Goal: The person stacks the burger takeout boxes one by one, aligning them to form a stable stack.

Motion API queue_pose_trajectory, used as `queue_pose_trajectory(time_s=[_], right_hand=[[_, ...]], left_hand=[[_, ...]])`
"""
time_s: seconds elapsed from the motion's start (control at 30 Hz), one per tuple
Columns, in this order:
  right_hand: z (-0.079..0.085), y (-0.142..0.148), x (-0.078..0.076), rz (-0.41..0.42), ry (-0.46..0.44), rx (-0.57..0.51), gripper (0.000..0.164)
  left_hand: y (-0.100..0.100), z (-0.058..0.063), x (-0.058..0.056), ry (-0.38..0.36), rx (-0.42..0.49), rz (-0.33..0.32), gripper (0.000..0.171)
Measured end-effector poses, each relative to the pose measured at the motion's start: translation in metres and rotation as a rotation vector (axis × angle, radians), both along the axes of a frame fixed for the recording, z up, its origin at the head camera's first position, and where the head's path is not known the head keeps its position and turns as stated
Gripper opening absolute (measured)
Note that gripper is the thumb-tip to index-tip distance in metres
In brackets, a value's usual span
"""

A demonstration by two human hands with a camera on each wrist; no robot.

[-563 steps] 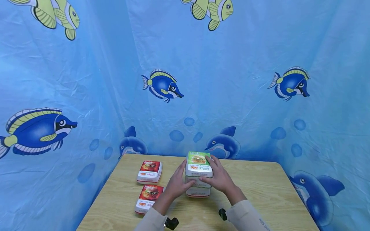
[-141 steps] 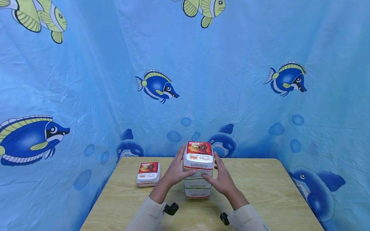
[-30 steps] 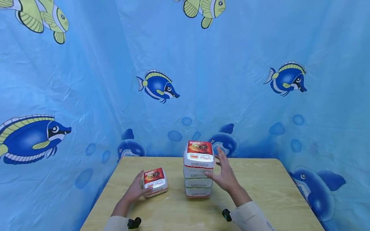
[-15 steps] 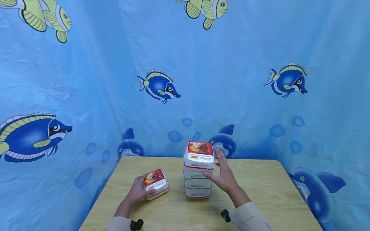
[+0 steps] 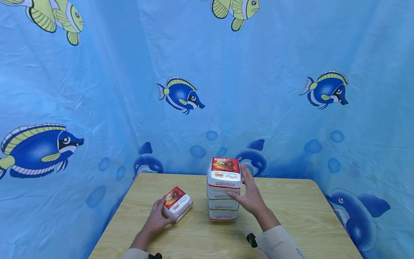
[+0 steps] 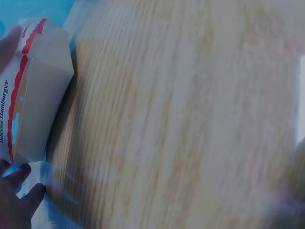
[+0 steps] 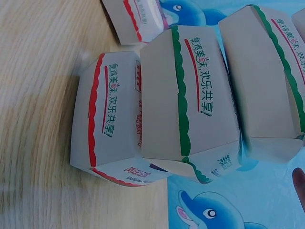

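Note:
On the left of the table in the head view, my left hand [image 5: 156, 217] grips a red-topped burger box [image 5: 176, 203] between thumb and fingers. The box stands turned at an angle; its red scalloped edge and "Delicious Hamburger" print show on the box side [image 6: 38, 105] in the left wrist view. To its right rises an upright stack of several burger boxes [image 5: 224, 196], a red-topped one uppermost. My right hand [image 5: 252, 198] is at the stack's right side, its thumb overlapping the front below the top box and its loosely bent fingers by the right edge.
A light wooden table [image 5: 284, 216] carries the boxes. Blue curtains [image 5: 271, 108] printed with fish and dolphins enclose its back and sides. In the right wrist view, green-edged boxes [image 7: 195, 95] sit above a red-edged bottom box [image 7: 116, 114], slightly offset from one another.
Over the last second my left hand has turned the single box and shifted it slightly right. Earlier, red-topped boxes left the left side and the stack grew taller. My right hand stays by the stack.

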State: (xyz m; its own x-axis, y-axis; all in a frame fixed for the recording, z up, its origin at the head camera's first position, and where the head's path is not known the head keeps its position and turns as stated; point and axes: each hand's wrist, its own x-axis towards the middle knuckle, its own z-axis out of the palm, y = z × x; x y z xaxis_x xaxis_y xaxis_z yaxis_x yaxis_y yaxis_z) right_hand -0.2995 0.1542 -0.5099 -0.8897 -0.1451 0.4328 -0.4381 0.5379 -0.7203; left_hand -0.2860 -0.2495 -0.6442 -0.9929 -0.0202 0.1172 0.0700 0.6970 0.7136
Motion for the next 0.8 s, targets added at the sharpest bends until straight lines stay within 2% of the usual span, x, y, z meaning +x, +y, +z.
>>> queue_pose_trajectory(time_s=[0.3,0.43,0.6,0.8], right_hand=[[-0.001,0.0,-0.001,-0.019,0.012,0.016,0.105],[-0.001,0.0,-0.001,-0.017,0.019,0.027,0.105],[0.001,0.0,0.0,-0.023,0.008,0.03,0.103],[0.002,0.001,0.001,-0.024,-0.006,0.041,0.103]], left_hand=[[0.002,0.005,0.001,0.005,-0.011,0.024,0.114],[-0.001,0.012,0.001,0.003,0.011,0.039,0.11],[-0.007,0.028,-0.004,0.019,0.03,0.055,0.109],[-0.011,0.057,-0.01,0.131,0.013,0.02,0.105]])
